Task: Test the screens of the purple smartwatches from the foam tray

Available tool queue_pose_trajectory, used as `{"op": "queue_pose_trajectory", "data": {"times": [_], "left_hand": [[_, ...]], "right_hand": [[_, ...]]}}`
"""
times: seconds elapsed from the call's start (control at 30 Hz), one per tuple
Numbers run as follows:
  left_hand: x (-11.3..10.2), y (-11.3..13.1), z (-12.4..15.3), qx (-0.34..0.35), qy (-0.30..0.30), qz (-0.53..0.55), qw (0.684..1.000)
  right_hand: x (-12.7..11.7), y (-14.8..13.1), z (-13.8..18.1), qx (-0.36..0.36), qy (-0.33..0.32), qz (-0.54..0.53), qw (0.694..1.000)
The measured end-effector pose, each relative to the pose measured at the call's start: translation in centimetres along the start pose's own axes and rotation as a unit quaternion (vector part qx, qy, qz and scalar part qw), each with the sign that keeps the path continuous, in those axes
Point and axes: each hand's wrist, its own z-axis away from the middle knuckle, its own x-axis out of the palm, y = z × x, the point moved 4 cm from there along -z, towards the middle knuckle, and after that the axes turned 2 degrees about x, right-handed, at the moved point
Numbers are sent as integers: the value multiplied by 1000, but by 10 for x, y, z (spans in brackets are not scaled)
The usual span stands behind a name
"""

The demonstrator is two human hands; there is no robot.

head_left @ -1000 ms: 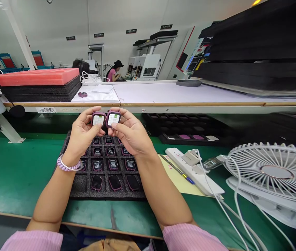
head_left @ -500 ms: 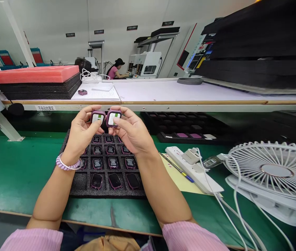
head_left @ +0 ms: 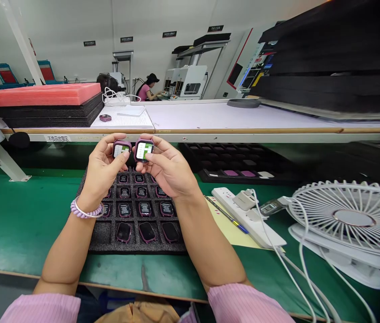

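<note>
My left hand (head_left: 101, 172) grips a small purple-cased watch body (head_left: 121, 148) between thumb and fingers, its lit screen tilted towards me. My right hand (head_left: 171, 170) grasps a second purple watch body (head_left: 143, 150) the same way, thumb across its near edge, screen lit white and green. The two units sit just beside each other, raised above the far end of the black foam tray (head_left: 101, 237) that lies on the green mat (head_left: 18, 220) in front of me. The tray's pockets hold rows of more watch bodies (head_left: 144, 208), the nearest row with dark screens, the ones farther along showing small lit screens. A coiled lilac band (head_left: 85, 211) circles my left wrist.

To the right of the tray lies a yellow sheet (head_left: 232, 231) with a pen (head_left: 226, 216) across it, then a white power strip (head_left: 248, 217) with plugs and white cables, and farther right a white fan (head_left: 347, 220) lying face up. Beyond my hands runs a white shelf (head_left: 243, 119) carrying a stack of black foam topped with pink foam (head_left: 45, 94) at the left and dark trays (head_left: 331, 67) at the right. Far off, a person in a dark cap (head_left: 148, 89) sits at another bench.
</note>
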Motion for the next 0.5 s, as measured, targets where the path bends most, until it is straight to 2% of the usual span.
{"op": "queue_pose_trajectory", "data": {"times": [0.5], "left_hand": [[1,0,0,-8,-9,12,1000]], "right_hand": [[0,-2,2,-1,-3,32,999]]}}
